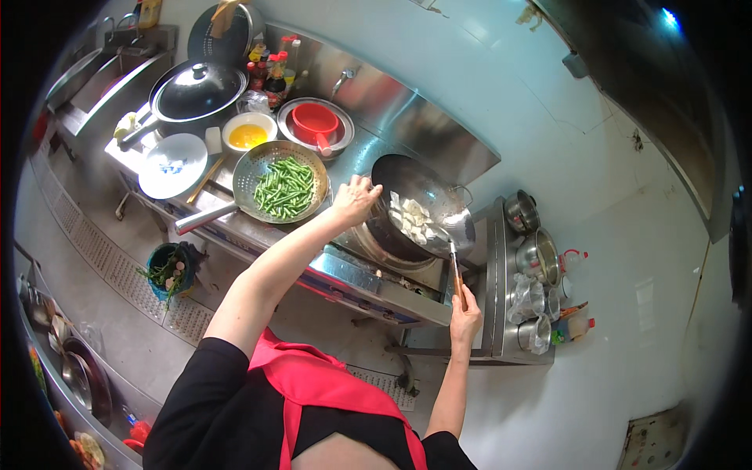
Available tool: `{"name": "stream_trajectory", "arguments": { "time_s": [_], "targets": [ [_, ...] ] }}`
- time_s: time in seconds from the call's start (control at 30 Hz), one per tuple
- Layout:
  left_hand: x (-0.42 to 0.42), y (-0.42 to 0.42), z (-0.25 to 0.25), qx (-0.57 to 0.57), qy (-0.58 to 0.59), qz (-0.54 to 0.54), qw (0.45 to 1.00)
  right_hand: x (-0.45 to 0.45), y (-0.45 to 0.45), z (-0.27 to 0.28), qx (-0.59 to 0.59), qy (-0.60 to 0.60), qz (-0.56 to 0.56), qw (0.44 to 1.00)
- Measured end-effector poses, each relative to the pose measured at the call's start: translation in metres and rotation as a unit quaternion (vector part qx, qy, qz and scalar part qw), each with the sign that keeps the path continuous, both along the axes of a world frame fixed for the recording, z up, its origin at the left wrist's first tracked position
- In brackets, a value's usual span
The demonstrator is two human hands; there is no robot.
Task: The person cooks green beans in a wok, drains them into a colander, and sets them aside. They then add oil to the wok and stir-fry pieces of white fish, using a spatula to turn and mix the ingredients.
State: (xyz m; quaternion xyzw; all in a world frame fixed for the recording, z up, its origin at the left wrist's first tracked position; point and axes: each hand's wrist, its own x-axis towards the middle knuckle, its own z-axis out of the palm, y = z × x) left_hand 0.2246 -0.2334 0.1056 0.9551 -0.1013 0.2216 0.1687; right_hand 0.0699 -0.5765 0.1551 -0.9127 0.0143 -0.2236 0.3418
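A dark wok [423, 176] sits tilted over the stove ring [405, 264]. Pale chunks of food [409, 218] are gathered in it. My left hand [355, 201] grips the wok at its left edge; the part under my fingers is hidden. In my right hand [466, 317] is the wooden handle of a cooking spatula [455, 267], its metal end reaching into the wok beside the food. Left of the wok, a perforated strainer [247, 170] with a long metal handle holds cut green beans [285, 189].
Behind the strainer stand a white bowl of beaten egg [248, 136] and a red plastic ladle [315, 119] over a metal basin. Farther left are a white plate [173, 176] and a lidded pan [198, 91]. Metal pots [537, 255] line the right-hand stand. A waste bin [167, 270] stands on the floor.
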Motion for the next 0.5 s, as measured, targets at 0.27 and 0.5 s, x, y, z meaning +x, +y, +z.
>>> {"name": "stream_trajectory", "arguments": {
  "time_s": [0.27, 0.5],
  "targets": [
    [0.000, -0.005, 0.013, 0.021, -0.064, -0.144, 0.987, -0.025, 0.006, 0.011, -0.139, 0.020, -0.047, 0.989],
    [0.008, -0.028, 0.002, 0.042, -0.084, -0.191, 0.977, -0.047, 0.010, 0.016, -0.189, 0.035, -0.073, 0.979]
  ]
}}
